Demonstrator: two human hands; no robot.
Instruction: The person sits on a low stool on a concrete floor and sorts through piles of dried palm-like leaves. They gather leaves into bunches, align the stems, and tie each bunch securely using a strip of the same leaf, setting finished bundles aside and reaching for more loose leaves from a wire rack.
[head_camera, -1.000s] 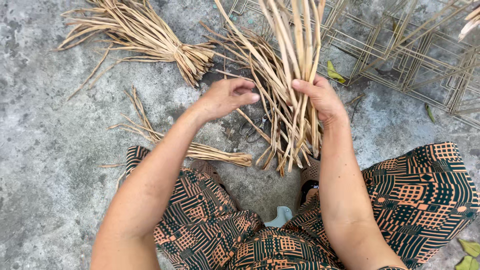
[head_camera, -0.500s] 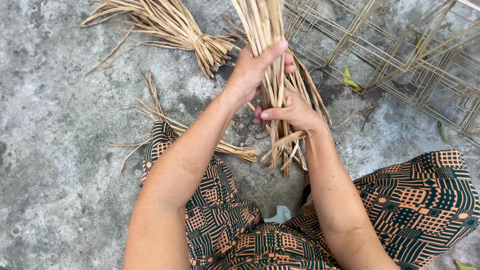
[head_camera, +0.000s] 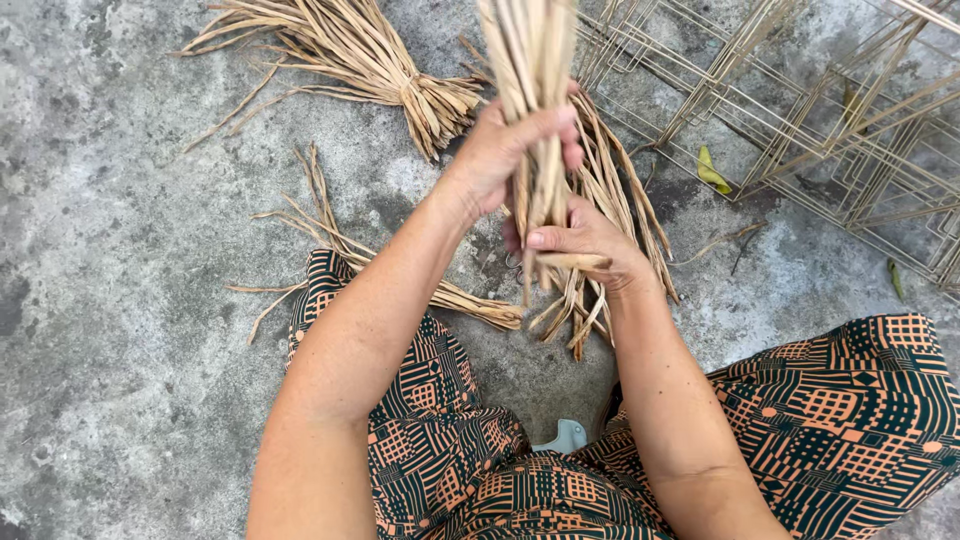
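A bundle of dry tan reed strips (head_camera: 530, 60) stands upright in front of me, its lower ends splayed over the concrete. My left hand (head_camera: 510, 150) wraps around the bundle higher up. Just below it, my right hand (head_camera: 585, 245) grips the lower part, thumb across the strips. Both hands are closed on the same bundle, one above the other.
A tied sheaf of the same strips (head_camera: 350, 55) lies at the upper left, and a thinner loose bunch (head_camera: 330, 225) lies by my left knee. Wire frames (head_camera: 800, 110) lie stacked at the upper right on the concrete floor (head_camera: 110, 300). My patterned trousers (head_camera: 850, 420) fill the bottom.
The bundle has been gathered tighter and raised upright. My left hand moved from the bundle's side to grip it above my right hand, and both hands came closer together.
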